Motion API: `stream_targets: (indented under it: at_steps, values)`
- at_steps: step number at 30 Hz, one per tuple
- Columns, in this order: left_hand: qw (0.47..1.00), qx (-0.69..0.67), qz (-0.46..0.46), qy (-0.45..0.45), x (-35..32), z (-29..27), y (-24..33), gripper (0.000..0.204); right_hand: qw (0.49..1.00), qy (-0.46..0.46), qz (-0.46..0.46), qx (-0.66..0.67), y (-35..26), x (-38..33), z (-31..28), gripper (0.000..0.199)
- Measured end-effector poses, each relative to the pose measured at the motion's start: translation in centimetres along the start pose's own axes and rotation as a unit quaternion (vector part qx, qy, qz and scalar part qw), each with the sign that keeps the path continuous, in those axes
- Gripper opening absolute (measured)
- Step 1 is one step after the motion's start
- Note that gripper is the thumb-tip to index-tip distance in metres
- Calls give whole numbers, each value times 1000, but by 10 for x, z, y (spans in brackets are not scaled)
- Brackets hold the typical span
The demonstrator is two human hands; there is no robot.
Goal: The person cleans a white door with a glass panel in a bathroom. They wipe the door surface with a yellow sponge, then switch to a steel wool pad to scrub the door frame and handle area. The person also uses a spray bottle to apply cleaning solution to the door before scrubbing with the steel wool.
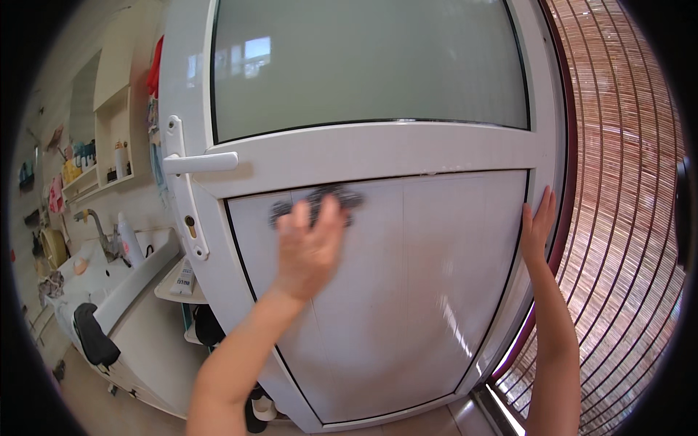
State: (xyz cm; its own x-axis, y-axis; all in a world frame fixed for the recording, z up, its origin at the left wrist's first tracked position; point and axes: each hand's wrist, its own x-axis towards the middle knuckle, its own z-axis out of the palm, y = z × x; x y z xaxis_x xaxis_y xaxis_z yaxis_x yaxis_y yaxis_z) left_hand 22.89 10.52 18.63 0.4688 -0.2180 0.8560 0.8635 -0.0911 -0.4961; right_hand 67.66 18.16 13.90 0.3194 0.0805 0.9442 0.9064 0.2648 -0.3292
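A white door stands in front of me, with a frosted glass pane above and a white lower panel. My left hand presses a crumpled dark grey cloth against the upper left part of that panel. Motion blurs both the cloth and the fingertips. At the door's right edge, my right hand lies against the white frame, its fingers stretched out and apart, holding nothing. To the left of the cloth is the white door handle on its long plate.
A white washbasin with a tap and a bottle stands on the left. Beside the door, a small shelf carries a tube. On the right is a woven reed blind behind dark bars.
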Motion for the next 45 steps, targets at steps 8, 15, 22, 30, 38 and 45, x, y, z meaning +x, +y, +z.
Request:
stream_targets:
  at_steps: [8,15,22,30,38,45]
  values:
    - [997,-69,28,8,26,23,50,16,999,17,-10,28,-9,-4,7,67]
    - [995,53,-46,-77,-2,-4,17,24,998,12,-15,58,-9,-7,-1,66]
    - [980,130,-111,-99,13,-9,51,30,994,26,-31,99,-6,-6,-1,64]
    - [988,56,-39,-139,31,2,98,36,992,48,-63,95,0,-4,2,62]
    - [982,111,-73,-135,-6,-58,-4,35,995,60,-51,65,1,-7,5,64]
    - [985,-171,-24,-24,40,10,76,40,993,52,-49,91,-8,-5,4,62]
